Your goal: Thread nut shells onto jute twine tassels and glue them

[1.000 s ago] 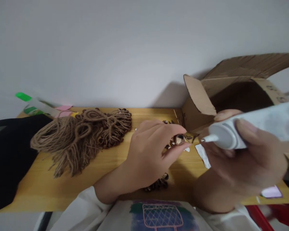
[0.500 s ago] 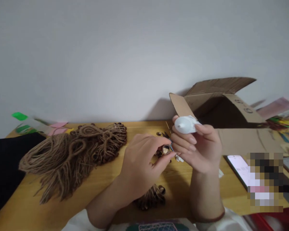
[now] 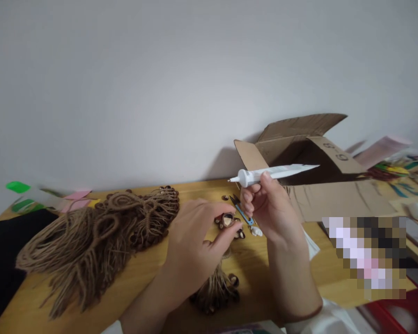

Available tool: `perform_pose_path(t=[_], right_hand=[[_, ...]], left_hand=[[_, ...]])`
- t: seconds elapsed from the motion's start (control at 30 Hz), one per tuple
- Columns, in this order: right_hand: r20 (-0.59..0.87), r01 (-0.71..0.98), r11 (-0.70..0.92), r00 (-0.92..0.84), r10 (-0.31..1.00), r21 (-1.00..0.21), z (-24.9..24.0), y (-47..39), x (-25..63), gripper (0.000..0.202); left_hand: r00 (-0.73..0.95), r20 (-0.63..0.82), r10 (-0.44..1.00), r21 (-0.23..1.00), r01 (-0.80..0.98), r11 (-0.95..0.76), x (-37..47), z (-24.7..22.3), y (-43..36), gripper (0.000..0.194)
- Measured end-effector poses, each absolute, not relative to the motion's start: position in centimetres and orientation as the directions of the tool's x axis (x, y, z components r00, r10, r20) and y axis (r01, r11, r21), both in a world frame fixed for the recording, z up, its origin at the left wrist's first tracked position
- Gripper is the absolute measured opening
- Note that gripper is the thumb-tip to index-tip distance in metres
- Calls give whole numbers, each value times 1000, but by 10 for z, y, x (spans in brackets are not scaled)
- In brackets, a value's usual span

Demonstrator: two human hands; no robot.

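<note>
The left hand point(image 3: 195, 232) pinches a small round dark-brown piece with a pale angular face point(image 3: 227, 219) between thumb and forefinger, above the middle of the light wood-grained table point(image 3: 325, 287). The right hand point(image 3: 273, 206) has its thumb over a white squeeze tube with a narrow nozzle point(image 3: 277, 174) and its fingers curled beneath; the nozzle points left, above and apart from the pinched piece, and the flattened tail crosses in front of an open brown cardboard box point(image 3: 299, 150) at the table's far edge, right of centre. Between the hands, blue-handled dark-tipped snips point(image 3: 243, 212) lie on the table, with a crumpled white scrap point(image 3: 256, 231) beside the handle end. Below the left hand, toward the near edge, is a small brown cord bundle with dark round beads point(image 3: 216, 294). A large heap of brown cords with dark beads point(image 3: 104, 232) covers much of the table's left part. Pink paper pieces point(image 3: 78, 195) lie near the far left corner, and black cloth point(image 3: 10, 260) overlaps the left edge.
</note>
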State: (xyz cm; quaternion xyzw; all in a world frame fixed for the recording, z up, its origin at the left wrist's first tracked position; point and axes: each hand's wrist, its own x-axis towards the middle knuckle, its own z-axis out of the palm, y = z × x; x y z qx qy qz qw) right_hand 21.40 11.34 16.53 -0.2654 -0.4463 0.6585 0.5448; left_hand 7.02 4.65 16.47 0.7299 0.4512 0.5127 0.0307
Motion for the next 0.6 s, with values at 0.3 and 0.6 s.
perform_pose_path(t=[0.3, 0.6], right_hand=[[151, -383, 100, -105, 983, -918, 164, 112, 213, 58], [196, -339, 169, -45, 980, -925, 161, 107, 213, 54]], left_hand=[[67, 720, 691, 512, 620, -594, 70, 163, 47, 12], [71, 714, 697, 514, 623, -590, 71, 164, 46, 11]])
